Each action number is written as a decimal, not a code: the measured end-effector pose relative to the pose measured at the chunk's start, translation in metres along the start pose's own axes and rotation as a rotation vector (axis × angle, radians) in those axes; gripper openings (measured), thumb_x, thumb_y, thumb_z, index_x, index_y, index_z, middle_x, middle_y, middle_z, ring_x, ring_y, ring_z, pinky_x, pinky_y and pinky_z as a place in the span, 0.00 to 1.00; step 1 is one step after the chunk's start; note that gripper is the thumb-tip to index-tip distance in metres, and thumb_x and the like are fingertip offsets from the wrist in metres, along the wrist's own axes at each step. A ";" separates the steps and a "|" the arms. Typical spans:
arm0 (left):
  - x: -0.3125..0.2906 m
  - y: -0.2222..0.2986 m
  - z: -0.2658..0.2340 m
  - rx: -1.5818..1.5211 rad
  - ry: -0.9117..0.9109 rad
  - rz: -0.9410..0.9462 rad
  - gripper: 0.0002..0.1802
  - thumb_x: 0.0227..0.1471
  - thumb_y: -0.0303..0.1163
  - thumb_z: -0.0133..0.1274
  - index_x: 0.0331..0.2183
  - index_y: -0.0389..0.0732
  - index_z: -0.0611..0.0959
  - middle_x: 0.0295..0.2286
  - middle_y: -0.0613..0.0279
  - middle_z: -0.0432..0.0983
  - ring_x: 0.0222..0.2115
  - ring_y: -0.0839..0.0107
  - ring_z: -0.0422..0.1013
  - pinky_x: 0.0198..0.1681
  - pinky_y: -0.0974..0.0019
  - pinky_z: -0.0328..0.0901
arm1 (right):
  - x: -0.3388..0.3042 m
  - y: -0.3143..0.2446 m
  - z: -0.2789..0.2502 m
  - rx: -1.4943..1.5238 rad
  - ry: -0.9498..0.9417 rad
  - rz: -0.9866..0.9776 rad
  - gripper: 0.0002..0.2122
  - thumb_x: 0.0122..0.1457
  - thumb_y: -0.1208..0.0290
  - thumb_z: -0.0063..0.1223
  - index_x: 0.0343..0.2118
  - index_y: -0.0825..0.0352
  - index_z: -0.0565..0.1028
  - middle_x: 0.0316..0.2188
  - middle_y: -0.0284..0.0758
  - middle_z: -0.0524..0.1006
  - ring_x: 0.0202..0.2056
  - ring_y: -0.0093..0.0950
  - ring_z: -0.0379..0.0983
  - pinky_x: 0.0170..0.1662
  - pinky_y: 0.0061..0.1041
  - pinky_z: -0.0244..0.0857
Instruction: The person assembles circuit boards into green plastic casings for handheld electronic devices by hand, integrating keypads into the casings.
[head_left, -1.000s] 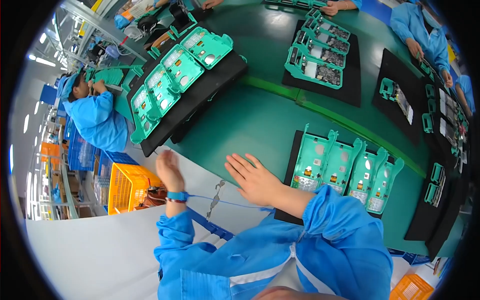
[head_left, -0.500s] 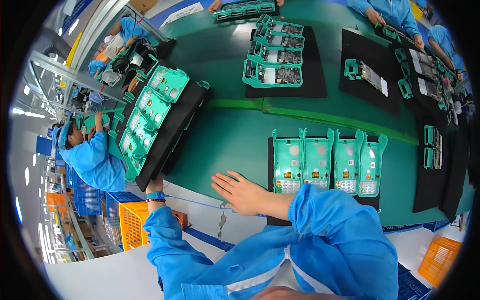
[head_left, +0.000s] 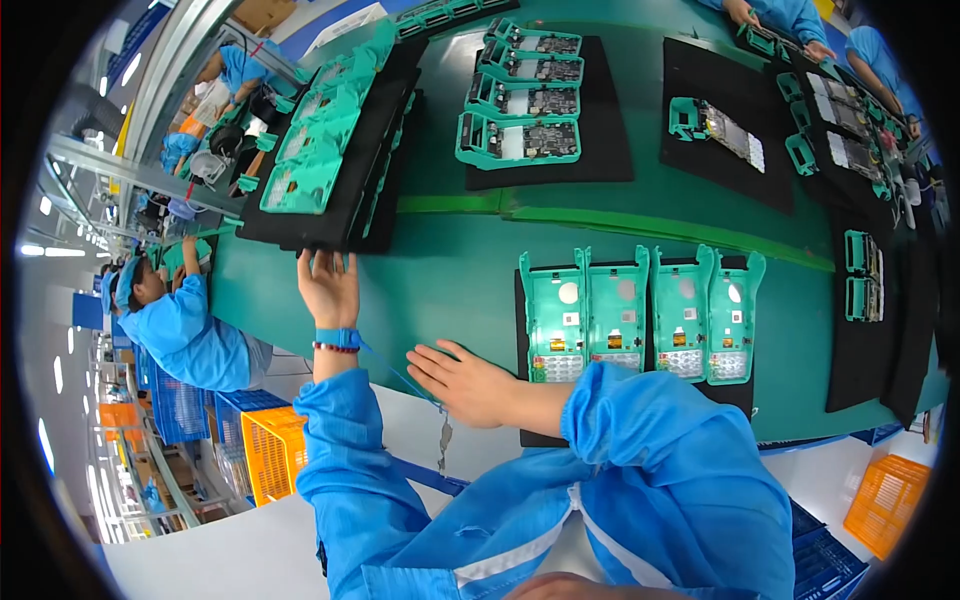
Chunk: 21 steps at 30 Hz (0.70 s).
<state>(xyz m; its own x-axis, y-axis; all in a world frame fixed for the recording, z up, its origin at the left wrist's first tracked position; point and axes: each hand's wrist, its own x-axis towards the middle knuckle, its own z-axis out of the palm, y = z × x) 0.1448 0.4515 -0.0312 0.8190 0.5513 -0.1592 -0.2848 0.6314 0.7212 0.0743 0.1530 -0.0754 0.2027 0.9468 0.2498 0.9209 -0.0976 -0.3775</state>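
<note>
My left hand, palm up, is at the near edge of a black pad; its fingertips are partly hidden there. Several green plastic device housings lie in a row on that pad, which rests over other black pads at the left. My right hand lies flat near the table's front edge, fingers stretched out and holding nothing. Just right of it, several open green housings with keypads stand side by side on another black pad, partly covered by my right sleeve.
Farther back, green housings with circuit boards lie on a black pad. One more housing sits to the right. Co-workers' hands work at the far right; a seated person is at the left. Orange crates stand below the table.
My left hand has pushed the pad of housings forward and away, from the table's front left edge to farther back. The right hand stays in place. The view has shifted slightly.
</note>
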 end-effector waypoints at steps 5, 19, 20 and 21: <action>0.044 -0.023 0.042 0.169 -0.015 0.006 0.22 0.61 0.48 0.55 0.44 0.38 0.75 0.48 0.64 0.68 0.58 0.66 0.60 0.67 0.55 0.48 | 0.000 0.000 0.003 0.035 0.028 -0.001 0.31 0.61 0.67 0.40 0.67 0.75 0.56 0.71 0.47 0.52 0.72 0.40 0.44 0.72 0.45 0.33; -0.109 -0.075 0.097 1.368 -0.655 -0.083 0.22 0.62 0.35 0.56 0.54 0.34 0.77 0.38 0.62 0.78 0.36 0.74 0.74 0.40 0.71 0.68 | -0.007 -0.023 0.023 -0.204 0.016 0.127 0.30 0.61 0.62 0.46 0.65 0.72 0.63 0.70 0.47 0.55 0.72 0.38 0.46 0.71 0.44 0.38; -0.126 -0.080 0.101 1.407 -0.690 -0.142 0.23 0.62 0.35 0.56 0.55 0.34 0.76 0.38 0.62 0.78 0.36 0.74 0.74 0.41 0.71 0.69 | -0.012 -0.031 0.023 -0.249 -0.038 0.210 0.29 0.61 0.62 0.48 0.64 0.72 0.65 0.70 0.48 0.55 0.72 0.38 0.47 0.71 0.43 0.41; -0.148 -0.084 0.104 1.436 -0.711 -0.203 0.24 0.62 0.34 0.56 0.56 0.34 0.75 0.37 0.61 0.79 0.36 0.73 0.75 0.41 0.70 0.70 | -0.035 -0.040 0.001 -0.209 -0.030 0.149 0.23 0.58 0.66 0.52 0.56 0.70 0.74 0.64 0.50 0.66 0.65 0.39 0.62 0.63 0.44 0.57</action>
<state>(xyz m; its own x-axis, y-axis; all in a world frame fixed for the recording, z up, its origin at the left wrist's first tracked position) 0.0994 0.2599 0.0020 0.9528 -0.0826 -0.2922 0.1947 -0.5722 0.7967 0.0303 0.1241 -0.0702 0.3340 0.9256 0.1780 0.9312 -0.2948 -0.2146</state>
